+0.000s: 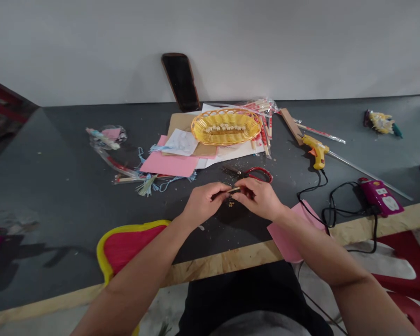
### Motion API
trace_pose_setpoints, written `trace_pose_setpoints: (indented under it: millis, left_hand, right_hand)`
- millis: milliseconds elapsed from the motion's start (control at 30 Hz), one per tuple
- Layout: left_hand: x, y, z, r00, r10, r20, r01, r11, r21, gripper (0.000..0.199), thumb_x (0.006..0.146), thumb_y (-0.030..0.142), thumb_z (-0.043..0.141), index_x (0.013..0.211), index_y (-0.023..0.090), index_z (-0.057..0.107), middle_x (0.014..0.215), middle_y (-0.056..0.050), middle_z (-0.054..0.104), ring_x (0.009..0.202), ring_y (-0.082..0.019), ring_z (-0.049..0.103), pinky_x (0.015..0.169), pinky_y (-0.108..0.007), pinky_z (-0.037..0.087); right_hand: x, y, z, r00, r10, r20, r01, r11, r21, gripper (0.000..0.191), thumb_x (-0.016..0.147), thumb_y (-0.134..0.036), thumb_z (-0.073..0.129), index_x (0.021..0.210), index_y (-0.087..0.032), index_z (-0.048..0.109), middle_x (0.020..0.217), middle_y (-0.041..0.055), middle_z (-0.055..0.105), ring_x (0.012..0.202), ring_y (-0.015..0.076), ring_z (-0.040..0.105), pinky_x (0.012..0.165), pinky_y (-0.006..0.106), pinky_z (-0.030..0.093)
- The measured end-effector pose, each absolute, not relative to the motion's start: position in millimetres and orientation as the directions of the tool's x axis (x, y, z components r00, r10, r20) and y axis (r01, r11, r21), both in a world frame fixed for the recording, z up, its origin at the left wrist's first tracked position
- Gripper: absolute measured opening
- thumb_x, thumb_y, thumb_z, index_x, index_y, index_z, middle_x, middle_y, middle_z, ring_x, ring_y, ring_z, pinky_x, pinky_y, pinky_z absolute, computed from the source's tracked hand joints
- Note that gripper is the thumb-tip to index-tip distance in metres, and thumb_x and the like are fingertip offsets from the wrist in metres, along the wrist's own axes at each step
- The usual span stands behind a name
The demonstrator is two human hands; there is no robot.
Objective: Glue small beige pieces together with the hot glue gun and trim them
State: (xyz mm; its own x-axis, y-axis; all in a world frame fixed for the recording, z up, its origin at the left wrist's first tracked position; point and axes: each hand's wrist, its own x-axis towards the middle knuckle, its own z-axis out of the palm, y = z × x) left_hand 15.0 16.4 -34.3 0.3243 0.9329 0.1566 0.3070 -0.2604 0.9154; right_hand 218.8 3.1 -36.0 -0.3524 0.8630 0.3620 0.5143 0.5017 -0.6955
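Note:
My left hand and my right hand meet over the near part of the table, both closed in a pinch. Between their fingertips runs a short, thin, pale stick, each hand gripping one end. Just below it, a few tiny tan pieces lie on the dark tabletop. Right behind my fingers rest scissors with red handles, blades pointing left. Farther back, a yellow woven basket holds a row of small pale pieces.
A yellow hot glue gun lies at right, its cord near a purple power strip. Pink paper, tassels and wrapped chopsticks surround the basket. A phone leans on the wall. A red-and-yellow pad lies left.

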Motion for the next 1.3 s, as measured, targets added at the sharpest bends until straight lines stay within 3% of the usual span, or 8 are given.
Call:
trace_pose_setpoints:
  millis: [167, 233, 333, 400, 533, 867, 1100, 1300]
  left_hand:
    - [13, 15, -24, 0.243, 0.907, 0.345, 0.305, -0.409, 0.860, 0.005, 0.076, 0.021, 0.076, 0.076, 0.026, 0.078, 0.097, -0.008, 0.077, 0.094, -0.027, 0.067, 0.092, -0.038, 0.048]
    - [10, 15, -19, 0.150, 0.889, 0.433, 0.352, -0.458, 0.816, 0.013, 0.079, 0.020, 0.074, 0.066, 0.024, 0.073, 0.102, -0.009, 0.076, 0.101, -0.028, 0.064, 0.099, -0.042, 0.044]
    - [9, 15, -19, 0.150, 0.865, 0.479, 0.409, -0.495, 0.767, 0.004, 0.080, 0.021, 0.073, 0.082, 0.024, 0.075, 0.115, -0.011, 0.072, 0.110, -0.029, 0.062, 0.103, -0.044, 0.043]
    - [11, 16, -24, 0.269, 0.840, 0.471, 0.421, -0.543, 0.727, 0.013, 0.082, 0.024, 0.072, 0.095, 0.024, 0.076, 0.111, -0.011, 0.074, 0.108, -0.029, 0.063, 0.100, -0.043, 0.046]
    - [13, 16, -34, 0.449, 0.765, 0.462, 0.467, -0.641, 0.608, 0.014, 0.090, 0.028, 0.063, 0.088, 0.020, 0.074, 0.082, -0.007, 0.076, 0.083, -0.023, 0.069, 0.079, -0.036, 0.054]
    - [10, 15, -35, 0.418, 0.751, 0.511, 0.494, -0.660, 0.566, 0.015, 0.093, 0.028, 0.062, 0.089, 0.021, 0.074, 0.097, -0.007, 0.078, 0.088, -0.018, 0.075, 0.077, -0.027, 0.059]
    - [9, 15, -34, 0.406, 0.757, 0.513, 0.518, -0.653, 0.553, 0.013, 0.092, 0.025, 0.063, 0.088, 0.020, 0.074, 0.095, -0.006, 0.078, 0.086, -0.018, 0.075, 0.076, -0.026, 0.059]
    - [10, 15, -36, 0.421, 0.731, 0.538, 0.537, -0.678, 0.502, 0.013, 0.091, 0.025, 0.064, 0.087, 0.019, 0.075, 0.095, -0.006, 0.078, 0.085, -0.017, 0.075, 0.073, -0.025, 0.059]
  right_hand:
    - [221, 7, -35, -0.278, 0.865, 0.417, 0.551, 0.499, -0.668, 0.019, 0.098, -0.029, 0.051, 0.088, -0.021, 0.065, 0.084, 0.0036, 0.072, 0.079, 0.0153, 0.069, 0.074, 0.026, 0.054]
    - [224, 8, -34, -0.245, 0.874, 0.419, 0.564, 0.480, -0.672, 0.018, 0.098, -0.029, 0.052, 0.088, -0.021, 0.065, 0.084, 0.0033, 0.072, 0.080, 0.0155, 0.069, 0.075, 0.026, 0.054]
    - [224, 7, -34, -0.256, 0.860, 0.441, 0.543, 0.505, -0.671, 0.017, 0.098, -0.028, 0.052, 0.088, -0.021, 0.064, 0.084, 0.0030, 0.072, 0.079, 0.0152, 0.069, 0.074, 0.026, 0.054]
    - [222, 5, -34, -0.273, 0.846, 0.458, 0.522, 0.530, -0.668, 0.017, 0.098, -0.028, 0.052, 0.089, -0.021, 0.064, 0.083, 0.0029, 0.072, 0.078, 0.0150, 0.068, 0.073, 0.026, 0.054]
    - [219, 2, -34, -0.267, 0.841, 0.470, 0.486, 0.539, -0.688, 0.014, 0.096, -0.028, 0.055, 0.087, -0.021, 0.064, 0.079, 0.0023, 0.071, 0.070, 0.0137, 0.066, 0.067, 0.024, 0.052]
    - [222, 1, -31, -0.296, 0.851, 0.434, 0.384, 0.522, -0.761, 0.013, 0.092, -0.032, 0.065, 0.094, -0.019, 0.065, 0.073, 0.0006, 0.064, 0.060, 0.0110, 0.057, 0.055, 0.023, 0.047]
    - [223, 2, -32, -0.359, 0.809, 0.464, 0.375, 0.581, -0.723, 0.016, 0.097, -0.019, 0.050, 0.106, -0.020, 0.063, 0.093, 0.0068, 0.071, 0.083, 0.0163, 0.067, 0.073, 0.029, 0.054]
    - [222, -1, -31, -0.317, 0.853, 0.415, 0.429, 0.519, -0.739, 0.011, 0.094, -0.030, 0.058, 0.095, -0.020, 0.062, 0.077, 0.0023, 0.065, 0.061, 0.0119, 0.058, 0.056, 0.024, 0.047]
